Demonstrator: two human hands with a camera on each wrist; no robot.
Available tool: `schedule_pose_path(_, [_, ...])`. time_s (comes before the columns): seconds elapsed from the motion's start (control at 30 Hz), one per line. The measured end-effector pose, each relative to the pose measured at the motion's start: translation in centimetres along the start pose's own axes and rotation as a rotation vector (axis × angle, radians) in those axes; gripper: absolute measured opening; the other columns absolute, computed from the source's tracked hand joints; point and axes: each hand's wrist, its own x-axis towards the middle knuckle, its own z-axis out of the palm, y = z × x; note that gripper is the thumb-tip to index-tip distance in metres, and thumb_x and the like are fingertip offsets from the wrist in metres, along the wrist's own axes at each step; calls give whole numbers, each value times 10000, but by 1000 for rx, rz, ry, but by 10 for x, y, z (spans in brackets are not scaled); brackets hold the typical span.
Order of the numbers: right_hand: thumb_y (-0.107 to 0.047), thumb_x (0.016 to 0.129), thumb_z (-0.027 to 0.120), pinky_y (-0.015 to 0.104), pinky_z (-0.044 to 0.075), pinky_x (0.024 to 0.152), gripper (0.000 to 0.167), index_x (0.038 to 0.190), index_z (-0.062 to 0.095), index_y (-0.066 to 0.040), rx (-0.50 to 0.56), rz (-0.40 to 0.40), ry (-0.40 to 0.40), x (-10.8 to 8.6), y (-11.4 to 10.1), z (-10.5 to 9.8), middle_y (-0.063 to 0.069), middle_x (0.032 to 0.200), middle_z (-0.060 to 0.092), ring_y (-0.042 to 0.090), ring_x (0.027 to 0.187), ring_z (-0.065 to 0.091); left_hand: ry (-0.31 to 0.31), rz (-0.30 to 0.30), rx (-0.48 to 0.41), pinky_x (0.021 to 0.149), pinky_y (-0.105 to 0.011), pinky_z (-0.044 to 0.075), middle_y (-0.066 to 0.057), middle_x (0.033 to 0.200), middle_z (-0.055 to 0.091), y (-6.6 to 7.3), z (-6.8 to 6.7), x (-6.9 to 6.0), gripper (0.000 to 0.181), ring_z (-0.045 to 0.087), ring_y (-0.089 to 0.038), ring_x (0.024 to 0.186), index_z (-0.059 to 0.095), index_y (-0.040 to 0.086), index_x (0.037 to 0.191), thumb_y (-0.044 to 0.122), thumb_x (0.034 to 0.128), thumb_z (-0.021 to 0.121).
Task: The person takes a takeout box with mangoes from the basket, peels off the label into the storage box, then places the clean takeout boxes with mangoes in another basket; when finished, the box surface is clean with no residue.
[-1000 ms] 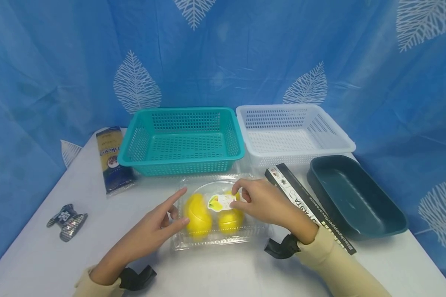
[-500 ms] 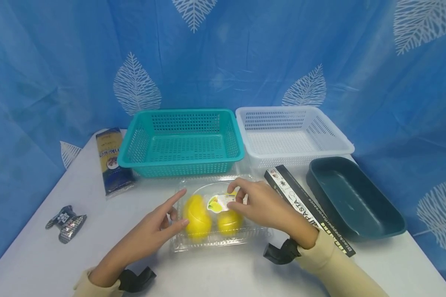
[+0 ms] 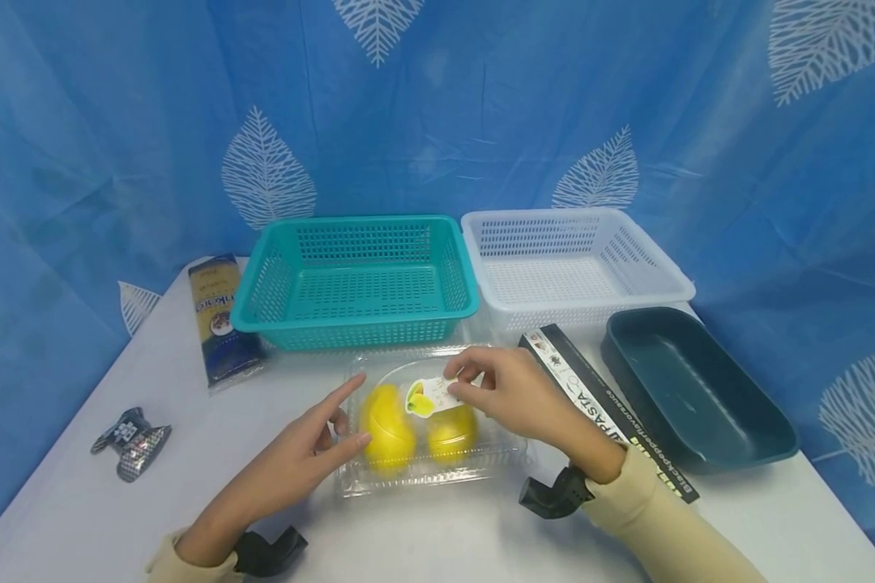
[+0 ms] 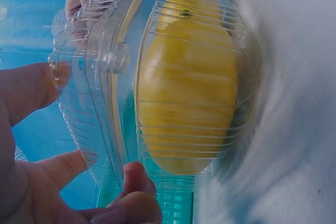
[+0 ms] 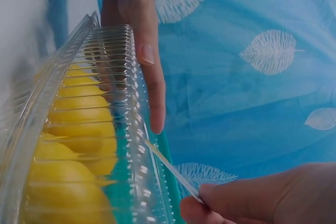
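Yellow lemons [image 3: 388, 429] lie inside a clear plastic clamshell box [image 3: 437, 476] near the middle of the table. My right hand [image 3: 514, 393] pinches the right end of a white label [image 3: 424, 397] with lemons printed on it. Edge-on in the right wrist view, the label [image 5: 176, 171] slants up from the lid, its far edge at or close to the plastic. At the box's left side, my left hand [image 3: 317, 441] keeps thumb and forefinger extended against the lid. Its other fingers bend by the side wall in the left wrist view, next to a lemon [image 4: 189, 98].
Behind the box stand a teal basket [image 3: 364, 332] and a white basket [image 3: 583, 306]. To the right lie a black-and-white pasta box [image 3: 591, 397] and a dark green tub [image 3: 700, 389]. A blue-and-gold packet [image 3: 222, 316] and a small silvery packet [image 3: 133, 441] are at left.
The label's right end has risen off the lid and the label now tilts, with my right fingers and thumb closed on it. My left hand has stayed in place.
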Motion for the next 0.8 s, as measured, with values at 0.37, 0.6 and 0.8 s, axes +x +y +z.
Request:
schedule_pose_path(0.37, [-215, 928, 770, 325, 545, 731, 94, 1014, 780, -251, 58, -8, 25, -5, 2, -11, -137, 924, 720, 114, 834, 645, -1, -5, 1, 518, -249, 393, -25, 1000, 543, 1, 0, 0, 754, 438, -133, 627, 234, 354, 1627, 471, 1001, 637])
schedule_pose_path(0.6, [-217, 918, 786, 329, 561, 749, 121, 1038, 790, -230, 49, -9, 94, -13, 8, -23, -118, 972, 734, 95, 898, 658, -7, -4, -1, 515, -255, 389, -31, 1001, 538, 0, 0, 1, 750, 433, -129, 619, 234, 334, 1630, 469, 1006, 629])
schedule_pose_path(0.8, [-225, 919, 791, 313, 545, 710, 119, 1037, 789, -220, 14, 22, 134, -23, 21, -30, -98, 979, 734, 124, 890, 642, -7, 1, -7, 513, -254, 391, -36, 1006, 535, 0, -1, 0, 759, 430, -123, 616, 235, 291, 1637, 453, 1009, 632])
